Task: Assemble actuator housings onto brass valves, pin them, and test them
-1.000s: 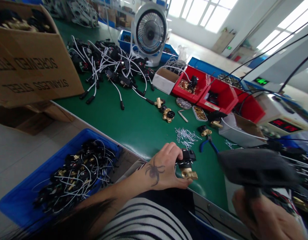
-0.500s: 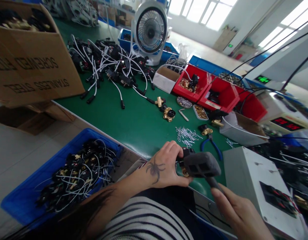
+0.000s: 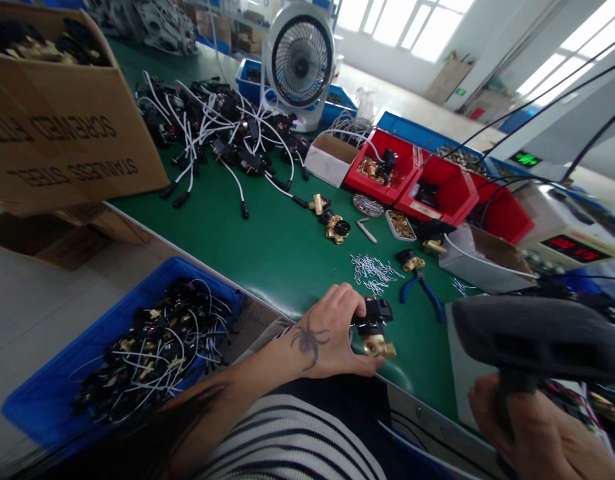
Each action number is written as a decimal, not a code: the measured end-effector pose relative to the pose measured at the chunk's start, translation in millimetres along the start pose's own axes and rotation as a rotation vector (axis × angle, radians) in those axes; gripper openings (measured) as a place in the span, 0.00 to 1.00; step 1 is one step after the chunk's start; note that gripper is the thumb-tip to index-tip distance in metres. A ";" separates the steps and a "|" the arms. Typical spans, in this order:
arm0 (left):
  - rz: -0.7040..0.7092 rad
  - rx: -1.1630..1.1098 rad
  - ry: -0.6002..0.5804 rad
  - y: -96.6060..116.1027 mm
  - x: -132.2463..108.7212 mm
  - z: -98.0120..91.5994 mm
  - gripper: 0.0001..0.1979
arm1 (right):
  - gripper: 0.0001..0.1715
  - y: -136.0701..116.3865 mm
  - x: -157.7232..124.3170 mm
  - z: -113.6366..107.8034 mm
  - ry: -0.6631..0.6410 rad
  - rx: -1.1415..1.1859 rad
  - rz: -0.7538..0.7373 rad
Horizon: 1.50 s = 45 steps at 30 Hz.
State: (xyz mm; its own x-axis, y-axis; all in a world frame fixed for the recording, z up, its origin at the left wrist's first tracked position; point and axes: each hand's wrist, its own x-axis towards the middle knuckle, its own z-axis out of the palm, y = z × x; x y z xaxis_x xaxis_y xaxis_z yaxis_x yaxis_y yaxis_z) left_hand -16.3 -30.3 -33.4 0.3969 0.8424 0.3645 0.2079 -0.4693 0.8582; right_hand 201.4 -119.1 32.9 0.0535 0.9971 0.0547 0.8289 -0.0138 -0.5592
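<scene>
My left hand (image 3: 332, 333) is closed around a brass valve with a black top (image 3: 376, 337), holding it at the near edge of the green table. The brass body points right, and part of the black top is under my fingers. At the lower right, my right hand (image 3: 542, 427) grips the handle of a black mallet (image 3: 537, 340), its head raised and apart from the valve. Just beyond the valve lies a loose pile of thin silver clips (image 3: 373, 272). Blue-handled pliers (image 3: 423, 293) rest beside it.
Brass fittings (image 3: 336, 228) and a small tray of brass pieces (image 3: 400, 225) lie farther back. Red bins (image 3: 437, 193) stand behind them, near a fan (image 3: 301, 63). Cabled parts fill a blue crate (image 3: 22, 407) at left, below a cardboard box (image 3: 72, 133). A grey-white box (image 3: 467, 393) stands right.
My right hand has swung the mallet up and to the right, away from the valve, which shows more fully now. My left hand stays in place on the valve.
</scene>
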 end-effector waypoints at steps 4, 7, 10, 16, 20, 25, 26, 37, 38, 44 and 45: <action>0.019 0.019 -0.018 1.2 0.3 -1.5 0.24 | 0.32 -4.5 1.3 8.0 -0.163 -0.003 0.007; -0.012 0.026 -0.025 2.9 0.0 -1.8 0.24 | 0.30 1.4 1.2 14.9 -0.133 0.068 0.077; -0.047 0.007 0.025 5.4 -0.9 -0.5 0.24 | 0.32 14.7 -0.2 20.0 0.082 -0.031 0.217; 0.130 -0.023 0.106 19.7 -1.4 -5.0 0.26 | 0.43 32.4 1.7 38.1 0.221 -0.392 0.141; 0.325 0.030 0.078 34.7 -0.8 -8.8 0.27 | 0.38 0.7 2.0 30.1 0.186 0.135 0.123; 0.409 0.090 -0.015 47.8 1.3 -11.2 0.24 | 0.39 -37.9 3.5 17.9 -0.049 0.728 0.141; 0.410 0.083 -0.025 49.5 2.1 -11.8 0.22 | 0.38 -39.2 4.1 18.0 -0.039 0.777 0.149; 0.450 -0.018 0.220 60.2 0.0 0.8 0.02 | 0.22 -37.8 -1.4 29.4 0.192 0.877 0.108; 0.459 -0.015 0.233 60.6 -0.5 1.6 0.02 | 0.21 -38.2 -1.3 28.6 0.197 0.872 0.089; 0.437 -0.005 0.239 61.1 0.8 2.6 0.03 | 0.26 -35.1 1.3 21.6 0.065 0.907 0.044; 0.440 -0.003 0.241 61.2 1.1 2.6 0.03 | 0.25 -35.9 1.1 22.0 0.075 0.919 0.052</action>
State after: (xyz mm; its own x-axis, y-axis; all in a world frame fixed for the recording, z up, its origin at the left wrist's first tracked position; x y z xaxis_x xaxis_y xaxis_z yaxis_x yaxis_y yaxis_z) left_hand -0.8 -58.8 18.5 0.2287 0.6018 0.7652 0.0643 -0.7937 0.6049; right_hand 159.4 -115.8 34.9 0.1405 0.9890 0.0462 0.0580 0.0384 -0.9976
